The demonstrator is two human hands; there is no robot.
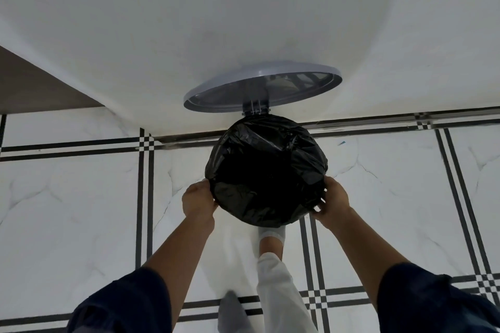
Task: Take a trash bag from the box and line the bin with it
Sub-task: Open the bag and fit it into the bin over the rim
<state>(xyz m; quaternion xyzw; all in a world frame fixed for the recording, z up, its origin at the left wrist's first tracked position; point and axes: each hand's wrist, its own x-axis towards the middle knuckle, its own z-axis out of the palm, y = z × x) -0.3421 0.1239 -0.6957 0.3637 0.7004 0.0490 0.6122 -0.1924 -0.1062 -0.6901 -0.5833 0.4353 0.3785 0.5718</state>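
Bag [266,167] lies between my hands over the bin mouth: left hand [198,199] and right hand [331,199] both pinch its near edge

Trash bag [266,170] lines bin, lid [262,85] raised behind.

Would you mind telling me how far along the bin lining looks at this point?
Done: the black trash bag is already in the bin, its edge folded over the rim all round, and the lid stands open. In hand: the left hand and right hand grip the bag at opposite sides of the rim. Left: probably only a last tuck, then closing the lid. The box is not in view.
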